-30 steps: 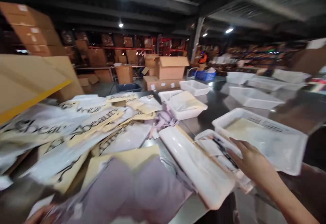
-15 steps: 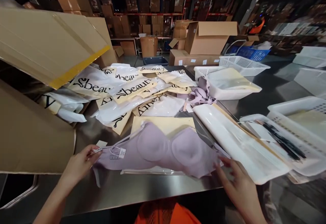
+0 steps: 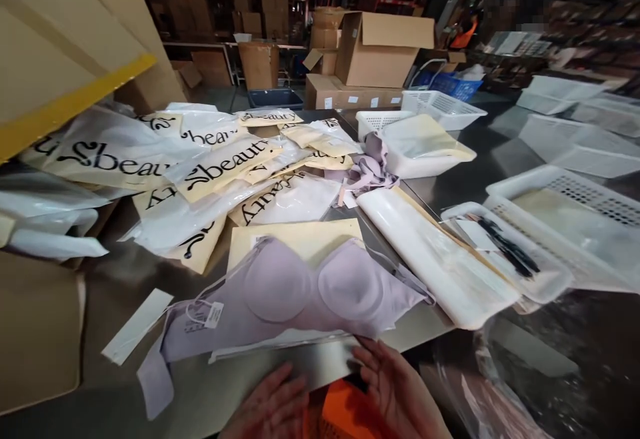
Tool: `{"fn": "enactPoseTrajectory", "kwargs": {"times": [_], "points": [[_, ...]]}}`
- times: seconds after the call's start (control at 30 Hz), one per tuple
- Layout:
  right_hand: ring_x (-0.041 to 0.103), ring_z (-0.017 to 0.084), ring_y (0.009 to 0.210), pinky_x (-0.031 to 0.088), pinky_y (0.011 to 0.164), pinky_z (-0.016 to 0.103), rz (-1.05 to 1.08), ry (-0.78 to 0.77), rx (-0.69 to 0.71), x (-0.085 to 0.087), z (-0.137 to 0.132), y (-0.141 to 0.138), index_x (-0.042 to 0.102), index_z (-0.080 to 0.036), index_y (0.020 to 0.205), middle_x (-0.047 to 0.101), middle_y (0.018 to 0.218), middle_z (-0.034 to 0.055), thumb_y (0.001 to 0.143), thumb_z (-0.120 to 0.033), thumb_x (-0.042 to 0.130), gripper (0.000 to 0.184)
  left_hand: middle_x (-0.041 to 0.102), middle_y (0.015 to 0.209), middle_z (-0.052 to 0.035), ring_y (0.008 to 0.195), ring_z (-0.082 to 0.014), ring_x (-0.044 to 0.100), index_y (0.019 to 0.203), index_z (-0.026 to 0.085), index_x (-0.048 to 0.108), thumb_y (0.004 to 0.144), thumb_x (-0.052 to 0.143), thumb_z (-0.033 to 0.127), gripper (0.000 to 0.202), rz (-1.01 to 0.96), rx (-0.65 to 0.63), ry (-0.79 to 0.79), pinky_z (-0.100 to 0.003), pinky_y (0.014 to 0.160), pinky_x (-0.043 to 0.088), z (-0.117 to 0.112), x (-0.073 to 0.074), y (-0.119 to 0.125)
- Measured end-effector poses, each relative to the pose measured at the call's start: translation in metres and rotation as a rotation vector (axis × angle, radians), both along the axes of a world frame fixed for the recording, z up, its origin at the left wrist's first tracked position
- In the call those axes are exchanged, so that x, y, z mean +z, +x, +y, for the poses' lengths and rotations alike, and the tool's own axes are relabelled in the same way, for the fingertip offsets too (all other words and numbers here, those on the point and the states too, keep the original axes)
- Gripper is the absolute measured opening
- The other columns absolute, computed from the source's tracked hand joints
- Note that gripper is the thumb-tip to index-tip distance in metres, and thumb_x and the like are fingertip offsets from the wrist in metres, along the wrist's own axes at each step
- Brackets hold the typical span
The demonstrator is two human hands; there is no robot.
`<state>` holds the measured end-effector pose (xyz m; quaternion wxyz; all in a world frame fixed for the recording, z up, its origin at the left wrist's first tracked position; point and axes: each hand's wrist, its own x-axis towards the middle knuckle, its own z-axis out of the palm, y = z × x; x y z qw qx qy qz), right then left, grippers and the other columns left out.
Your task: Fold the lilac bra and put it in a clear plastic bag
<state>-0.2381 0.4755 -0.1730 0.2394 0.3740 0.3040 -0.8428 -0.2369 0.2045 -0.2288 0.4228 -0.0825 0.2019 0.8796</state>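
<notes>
So there's a lilac bra (image 3: pixel 295 299) lying flat, cups up, on the near part of a steel table (image 3: pixel 225 386), partly on top of a cream card sheet (image 3: pixel 300 236) and a clear plastic sleeve (image 3: pixel 280 344) that pokes out along its near edge. A white tag (image 3: pixel 213 314) on a thin loop sits on its left side, and the left strap end trails off toward the near left. Both hands are at the near table edge, just below the bra: the left hand (image 3: pixel 273 406) is open with the fingers loosely spread, resting near the sleeve's edge, and the right hand (image 3: pixel 395 392) is open too, fingertips right at the sleeve's near right corner, can't quite tell if they're touching it. Neither hand is gripping anything. Just left of the bra is a loose white paper strip (image 3: pixel 135 326). Farther back is a heap of white and cream "beauty" bags (image 3: pixel 220 166). To the right there's a long stack of clear bags (image 3: pixel 435 259), then a white tray (image 3: pixel 550 279) with something black in it. An open cardboard box (image 3: pixel 385 49) stands on the far side.
</notes>
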Motion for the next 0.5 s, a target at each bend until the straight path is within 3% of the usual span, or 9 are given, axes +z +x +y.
{"fn": "enactPoseTrajectory", "kwargs": {"times": [0.07, 0.23, 0.33, 0.43, 0.5], "points": [[0.057, 0.005, 0.072, 0.051, 0.058, 0.014, 0.002, -0.013, -0.049, 0.002, -0.004, -0.004, 0.040, -0.010, 0.122, 0.054, 0.115, 0.0045, 0.064, -0.037, 0.083, 0.078, 0.057, 0.138, -0.0090, 0.129, -0.0258, 0.054, 0.124, 0.028, 0.068, 0.083, 0.075, 0.030, 0.043, 0.023, -0.049, 0.136, -0.033, 0.107, 0.043, 0.009, 0.003, -0.011], [0.054, 0.000, 0.065, 0.049, 0.056, 0.010, 0.016, 0.110, -0.166, 0.006, -0.009, -0.007, 0.037, -0.009, 0.130, 0.056, 0.101, 0.0048, 0.083, -0.039, 0.067, 0.064, 0.052, 0.143, -0.0126, 0.134, -0.0282, 0.049, 0.134, 0.023, 0.060, 0.097, 0.049, 0.021, 0.039, 0.067, -0.151, 0.143, -0.037, 0.112, 0.037, 0.031, 0.020, -0.028], [0.048, 0.001, 0.056, 0.049, 0.052, 0.016, -0.031, 0.138, -0.216, 0.008, -0.005, -0.006, 0.038, -0.010, 0.125, 0.055, 0.091, 0.0018, 0.091, -0.040, 0.055, 0.048, 0.049, 0.146, -0.0104, 0.137, -0.0262, 0.045, 0.137, 0.023, 0.057, 0.096, 0.052, 0.029, 0.041, 0.083, -0.183, 0.218, -0.036, 0.115, 0.033, 0.043, 0.019, -0.037], [0.049, 0.005, 0.054, 0.047, 0.048, 0.023, -0.048, 0.004, -0.109, 0.006, -0.001, -0.004, 0.041, -0.008, 0.112, 0.051, 0.082, 0.0005, 0.094, -0.048, 0.048, 0.044, 0.044, 0.150, -0.0065, 0.141, -0.0232, 0.040, 0.139, 0.026, 0.054, 0.094, 0.057, 0.037, 0.046, 0.132, -0.279, 0.311, -0.033, 0.117, 0.029, 0.054, 0.013, -0.046], [0.049, 0.006, 0.054, 0.046, 0.048, 0.020, -0.061, -0.116, -0.045, 0.003, 0.000, -0.005, 0.040, -0.007, 0.105, 0.047, 0.072, -0.0011, 0.093, -0.050, 0.052, 0.046, 0.042, 0.150, -0.0042, 0.143, -0.0221, 0.037, 0.138, 0.028, 0.054, 0.094, 0.057, 0.039, 0.046, 0.157, -0.345, 0.326, -0.033, 0.118, 0.028, 0.062, 0.009, -0.051]]}}
